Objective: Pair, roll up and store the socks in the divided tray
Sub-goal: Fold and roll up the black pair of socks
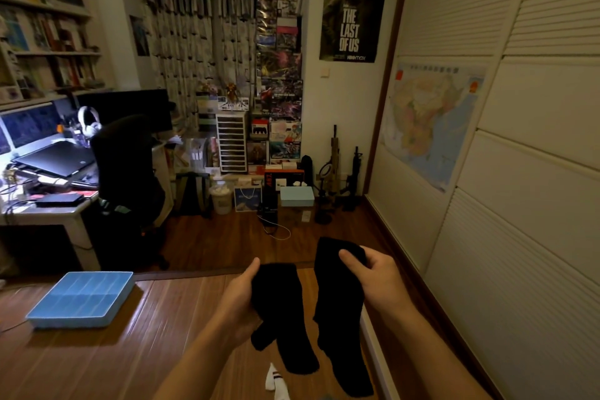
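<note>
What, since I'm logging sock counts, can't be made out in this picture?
Head view only:
- White sock: cut off by the bottom edge.
- Left hand fingers: hidden behind the left black sock.
- Right black sock versus the left: too dark to compare patterns.
- Divided tray: compartment count blurred, dim light.

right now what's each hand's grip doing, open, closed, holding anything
Left hand: closed, holding the left black sock.
Right hand: closed, holding the right black sock, thumb pinching near its top.
</note>
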Available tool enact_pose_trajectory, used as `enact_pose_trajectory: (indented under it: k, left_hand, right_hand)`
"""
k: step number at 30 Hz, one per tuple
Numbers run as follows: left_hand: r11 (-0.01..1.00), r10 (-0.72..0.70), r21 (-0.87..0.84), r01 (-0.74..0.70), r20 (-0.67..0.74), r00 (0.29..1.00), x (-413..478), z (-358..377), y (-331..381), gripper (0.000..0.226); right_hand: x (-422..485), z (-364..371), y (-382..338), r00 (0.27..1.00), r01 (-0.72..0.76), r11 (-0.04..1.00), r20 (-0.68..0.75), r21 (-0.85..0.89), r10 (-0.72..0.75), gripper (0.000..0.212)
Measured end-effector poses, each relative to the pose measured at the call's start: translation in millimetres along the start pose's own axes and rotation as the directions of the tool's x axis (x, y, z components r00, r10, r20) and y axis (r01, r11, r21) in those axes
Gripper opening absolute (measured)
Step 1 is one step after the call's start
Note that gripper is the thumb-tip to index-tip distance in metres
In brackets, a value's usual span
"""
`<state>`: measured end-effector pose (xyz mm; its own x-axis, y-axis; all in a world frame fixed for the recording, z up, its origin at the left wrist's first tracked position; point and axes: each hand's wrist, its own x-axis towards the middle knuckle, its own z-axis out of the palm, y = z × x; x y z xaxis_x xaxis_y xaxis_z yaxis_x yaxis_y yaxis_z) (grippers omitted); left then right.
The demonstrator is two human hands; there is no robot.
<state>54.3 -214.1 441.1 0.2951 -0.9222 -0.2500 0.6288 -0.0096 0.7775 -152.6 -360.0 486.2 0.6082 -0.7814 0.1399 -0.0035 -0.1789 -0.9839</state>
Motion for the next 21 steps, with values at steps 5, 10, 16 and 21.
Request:
enact_pose_trajectory:
  k: [5, 10, 16, 21]
  left_hand:
    - [0.983, 0.137, 0.131, -0.128, -0.06, 0.989, -6.6, 18.4, -2.7, 0.04]
    - [0.848, 0.376, 0.415, -0.329, -0.035, 0.926, -12.3, 42.9, -9.7, 0.042]
    - [0.779, 0.484, 0.449, -0.438, 0.012, 0.875, -14.4, 39.9, -3.2, 0.037]
    - [0.729, 0.536, 0.469, -0.498, 0.062, 0.842, -13.2, 35.8, 5.4, 0.03]
  right_hand:
    - [-0.9, -1.1, -4.9, 0.999, 0.024, 1.0, -0.042, -0.002, -0.024, 0.018]
    - [-1.6, 2.0, -6.2, 0.997, 0.067, 0.996, -0.041, -0.062, -0.069, 0.024]
    - [0.7, -5.7, -9.4, 0.998, 0.014, 0.992, -0.066, 0.126, -0.006, 0.02]
    - [3.9, -17.4, -13.6, 0.998, 0.0, 0.977, -0.056, 0.213, 0.012, 0.021]
